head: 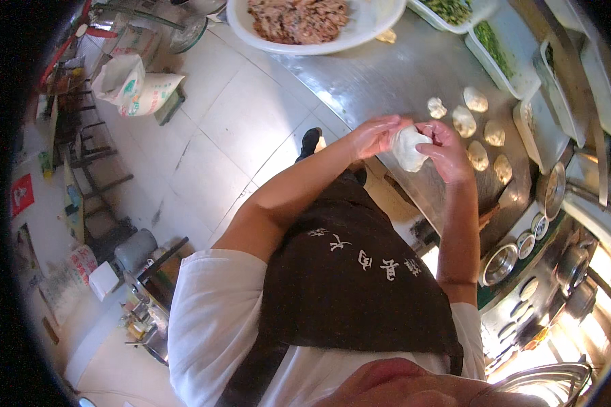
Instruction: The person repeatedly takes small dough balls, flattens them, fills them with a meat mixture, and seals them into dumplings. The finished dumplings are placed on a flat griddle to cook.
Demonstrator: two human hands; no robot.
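A soft white piece of dough (410,150) is held between my two hands above the edge of the metal worktable (331,76). My left hand (379,136) cups its left side, fingers stretched along it. On the other side, the thumb and fingers of my right hand (445,152) pinch the dough's upper edge. Whether the dough has anything inside cannot be seen. Just beyond my right hand, several small dough lumps (464,122) lie spread over the table. At the far end stands a large white basin (305,49) with a chunky pinkish-brown meat mixture (300,20).
Plastic trays (494,76) of chopped greens (493,51) line the table's far right side. Metal bowls (500,264) and a griddle with round flat pieces (519,310) are at lower right. Woven sacks (150,94) stand on the tiled floor (224,112) at left.
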